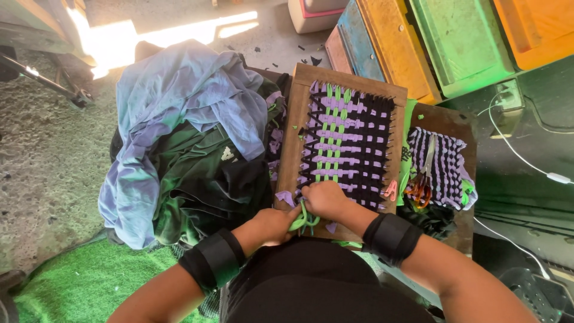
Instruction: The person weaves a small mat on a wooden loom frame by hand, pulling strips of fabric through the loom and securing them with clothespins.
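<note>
A wooden weaving frame (299, 113) lies in front of me, filled with black, purple and green fabric strips (350, 137). Both hands work at its near edge. My left hand (272, 225) and my right hand (323, 199) both pinch a green fabric loop (304, 220) at the frame's lower left corner. A black band wraps each wrist.
A heap of blue, green and black clothes (185, 131) lies left of the frame. To the right, orange-handled scissors (423, 182) rest on a finished purple and black woven mat (445, 167). Coloured boards (418, 42) lean behind. White cables (520, 155) run at right.
</note>
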